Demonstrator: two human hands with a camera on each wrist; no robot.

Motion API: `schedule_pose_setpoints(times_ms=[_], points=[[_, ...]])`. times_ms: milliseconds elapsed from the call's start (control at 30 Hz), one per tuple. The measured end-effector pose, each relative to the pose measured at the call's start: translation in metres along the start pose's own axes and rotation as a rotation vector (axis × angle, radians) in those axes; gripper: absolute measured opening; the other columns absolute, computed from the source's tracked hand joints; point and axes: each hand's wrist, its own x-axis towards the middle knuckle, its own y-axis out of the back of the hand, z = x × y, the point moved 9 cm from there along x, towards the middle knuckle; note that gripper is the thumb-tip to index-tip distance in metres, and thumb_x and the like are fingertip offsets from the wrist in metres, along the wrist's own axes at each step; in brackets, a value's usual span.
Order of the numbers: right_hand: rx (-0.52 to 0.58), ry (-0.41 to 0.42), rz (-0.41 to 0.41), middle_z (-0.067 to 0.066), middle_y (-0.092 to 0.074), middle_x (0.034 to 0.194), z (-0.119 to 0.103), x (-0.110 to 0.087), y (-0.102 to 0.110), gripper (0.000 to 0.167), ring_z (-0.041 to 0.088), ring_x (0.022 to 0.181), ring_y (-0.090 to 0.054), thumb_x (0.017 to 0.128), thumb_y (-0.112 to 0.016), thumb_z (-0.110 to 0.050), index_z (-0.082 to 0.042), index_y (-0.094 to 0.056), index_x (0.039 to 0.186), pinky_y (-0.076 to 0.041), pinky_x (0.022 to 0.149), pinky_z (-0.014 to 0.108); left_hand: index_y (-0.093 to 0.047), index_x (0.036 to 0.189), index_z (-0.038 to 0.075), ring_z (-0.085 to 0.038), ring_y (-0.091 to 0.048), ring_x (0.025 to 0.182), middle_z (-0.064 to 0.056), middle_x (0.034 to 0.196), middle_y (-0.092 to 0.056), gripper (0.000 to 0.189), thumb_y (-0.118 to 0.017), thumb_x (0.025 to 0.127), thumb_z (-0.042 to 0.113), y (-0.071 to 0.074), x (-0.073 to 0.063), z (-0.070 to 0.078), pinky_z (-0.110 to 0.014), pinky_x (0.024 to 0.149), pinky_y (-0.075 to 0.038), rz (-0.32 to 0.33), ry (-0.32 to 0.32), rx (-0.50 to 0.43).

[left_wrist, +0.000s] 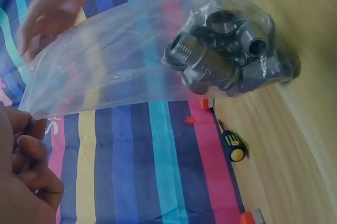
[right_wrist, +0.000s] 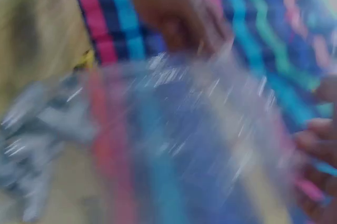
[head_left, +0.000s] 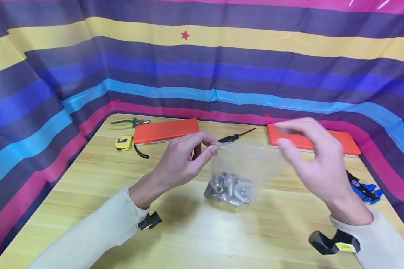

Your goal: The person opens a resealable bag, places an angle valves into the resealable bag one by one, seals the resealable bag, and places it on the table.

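A clear zip-top plastic bag (head_left: 237, 160) hangs upright over the table, its lower part filled with several grey metal pipe fittings (left_wrist: 210, 55). My left hand (head_left: 185, 158) pinches the bag's top left corner between thumb and forefinger. Beside the top right corner is my right hand (head_left: 318, 158), blurred, thumb and fingers spread apart with nothing visible between them. In the right wrist view the bag (right_wrist: 184, 129) stretches across, smeared by motion, with the right fingers (right_wrist: 318, 150) at the edge of the picture.
Two flat red cases (head_left: 166, 130) (head_left: 309, 141) lie at the back of the wooden table (head_left: 121, 201). Around them are green-handled pliers (head_left: 129, 122), a yellow tape measure (head_left: 124, 143), a black-handled screwdriver (head_left: 233, 137) and a blue-and-black tool (head_left: 365, 189). A striped cloth (head_left: 161, 67) hangs behind.
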Motion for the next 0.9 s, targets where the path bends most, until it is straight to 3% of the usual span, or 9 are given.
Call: schedule_pose_setpoints(times_ms=[100, 200, 267, 567, 767, 900], points=[[-0.281, 0.079, -0.224, -0.001, -0.078, 0.121, -0.028, 0.020, -0.040, 0.031, 0.015, 0.116, -0.069, 0.096, -0.082, -0.013, -0.016, -0.078, 0.126, -0.051, 0.099, 0.032, -0.074, 0.106, 0.008, -0.006, -0.047, 0.062, 0.001, 0.085, -0.071, 0.004, -0.072, 0.102, 0.008, 0.001, -0.001, 0.002, -0.024, 0.054, -0.039, 0.012, -0.016, 0.013], [-0.376, 0.127, -0.399, -0.003, -0.081, 0.113, -0.038, 0.031, -0.076, 0.020, 0.019, 0.107, -0.071, 0.098, -0.082, -0.019, -0.019, -0.079, 0.118, -0.050, 0.092, 0.045, -0.074, 0.107, 0.006, -0.007, -0.047, 0.061, 0.000, 0.086, -0.072, 0.006, -0.073, 0.102, 0.008, 0.001, -0.001, 0.004, -0.024, 0.054, -0.039, 0.019, -0.030, 0.024], [-0.406, 0.148, -0.452, -0.004, -0.081, 0.104, -0.038, 0.034, -0.088, 0.014, 0.018, 0.098, -0.072, 0.097, -0.083, -0.016, -0.018, -0.080, 0.110, -0.049, 0.090, 0.047, -0.075, 0.108, 0.006, -0.007, -0.047, 0.061, -0.001, 0.088, -0.073, 0.007, -0.074, 0.102, 0.008, 0.000, -0.001, 0.004, -0.024, 0.054, -0.039, 0.017, -0.032, 0.026], [-0.384, 0.266, -0.449, -0.010, -0.068, 0.078, -0.045, 0.038, -0.098, 0.019, 0.009, 0.079, -0.067, 0.090, -0.074, -0.005, -0.019, -0.064, 0.083, -0.046, 0.097, 0.046, -0.072, 0.106, 0.007, -0.007, -0.045, 0.061, 0.000, 0.085, -0.069, 0.004, -0.071, 0.102, 0.007, -0.002, 0.000, 0.010, -0.022, 0.053, -0.037, 0.018, -0.080, 0.058], [-0.422, 0.313, -0.455, -0.009, -0.068, 0.079, -0.050, 0.036, -0.100, 0.017, 0.010, 0.072, -0.061, 0.090, -0.076, -0.006, -0.018, -0.065, 0.084, -0.047, 0.101, 0.050, -0.072, 0.104, 0.006, -0.006, -0.044, 0.060, 0.001, 0.081, -0.065, 0.002, -0.070, 0.103, 0.006, 0.003, -0.005, 0.012, -0.022, 0.052, -0.036, 0.060, -0.132, 0.066], [-0.453, 0.329, -0.464, -0.010, -0.071, 0.082, -0.049, 0.034, -0.096, 0.015, 0.007, 0.073, -0.062, 0.090, -0.080, -0.008, -0.018, -0.069, 0.088, -0.047, 0.105, 0.051, -0.072, 0.103, 0.005, -0.007, -0.045, 0.061, 0.000, 0.081, -0.065, 0.004, -0.069, 0.105, 0.008, 0.004, -0.006, 0.011, -0.022, 0.053, -0.036, 0.062, -0.120, 0.060]])
